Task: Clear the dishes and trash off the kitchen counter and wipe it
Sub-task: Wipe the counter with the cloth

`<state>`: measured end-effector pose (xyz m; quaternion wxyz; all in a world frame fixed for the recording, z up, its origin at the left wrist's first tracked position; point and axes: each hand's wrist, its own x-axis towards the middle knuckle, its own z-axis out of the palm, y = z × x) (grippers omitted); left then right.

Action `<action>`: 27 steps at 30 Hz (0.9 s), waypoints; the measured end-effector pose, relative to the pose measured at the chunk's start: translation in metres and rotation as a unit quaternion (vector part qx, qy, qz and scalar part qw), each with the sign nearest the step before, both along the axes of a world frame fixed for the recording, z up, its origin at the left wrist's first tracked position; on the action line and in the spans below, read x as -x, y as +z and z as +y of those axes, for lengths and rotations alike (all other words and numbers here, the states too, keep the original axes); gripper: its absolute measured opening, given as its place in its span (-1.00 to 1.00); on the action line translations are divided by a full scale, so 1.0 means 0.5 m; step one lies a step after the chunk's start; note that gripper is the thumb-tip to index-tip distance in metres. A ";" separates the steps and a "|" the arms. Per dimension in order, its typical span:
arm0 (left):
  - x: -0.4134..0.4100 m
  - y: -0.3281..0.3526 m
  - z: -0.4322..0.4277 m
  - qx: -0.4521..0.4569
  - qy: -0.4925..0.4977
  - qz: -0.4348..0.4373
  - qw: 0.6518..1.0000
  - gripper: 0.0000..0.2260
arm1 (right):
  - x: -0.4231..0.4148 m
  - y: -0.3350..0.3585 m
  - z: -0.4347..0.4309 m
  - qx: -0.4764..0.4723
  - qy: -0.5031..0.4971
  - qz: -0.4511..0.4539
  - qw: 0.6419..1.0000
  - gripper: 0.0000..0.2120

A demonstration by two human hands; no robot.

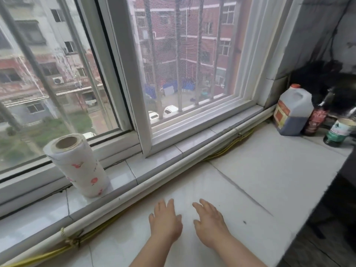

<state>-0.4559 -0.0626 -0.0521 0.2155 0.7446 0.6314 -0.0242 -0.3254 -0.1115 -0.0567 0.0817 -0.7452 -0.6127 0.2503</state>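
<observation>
White tiled counter (260, 170) under the window looks clear near both hands, glossy, one dark speck to the right. Left hand (166, 222) and right hand (210, 226) flat, fingers spread, empty. Likely wipe stage; next: reach up-left for paper towel roll (77, 164) on sill. Bottles (292, 110) stand far right.

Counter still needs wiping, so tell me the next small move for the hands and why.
Probably reach the left hand up to the paper towel roll on the windowsill and tear off a sheet. Both hands, the right hand too, lie flat and empty on the white counter, with no cloth in sight, and the roll stands upright nearest the left.
</observation>
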 end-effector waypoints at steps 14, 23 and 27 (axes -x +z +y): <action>-0.488 0.062 -0.026 -0.042 -0.071 -0.094 0.992 -0.52 | -0.451 0.064 -0.038 -0.040 -0.059 -0.003 0.997 -0.50; -0.775 0.081 -0.064 -0.033 -0.157 -0.124 0.979 -0.52 | -0.702 0.082 -0.093 -0.047 -0.142 0.007 0.989 -0.51; -0.847 0.075 -0.054 -0.022 -0.189 -0.136 0.972 -0.53 | -0.757 0.072 -0.090 -0.048 -0.170 0.019 0.984 -0.51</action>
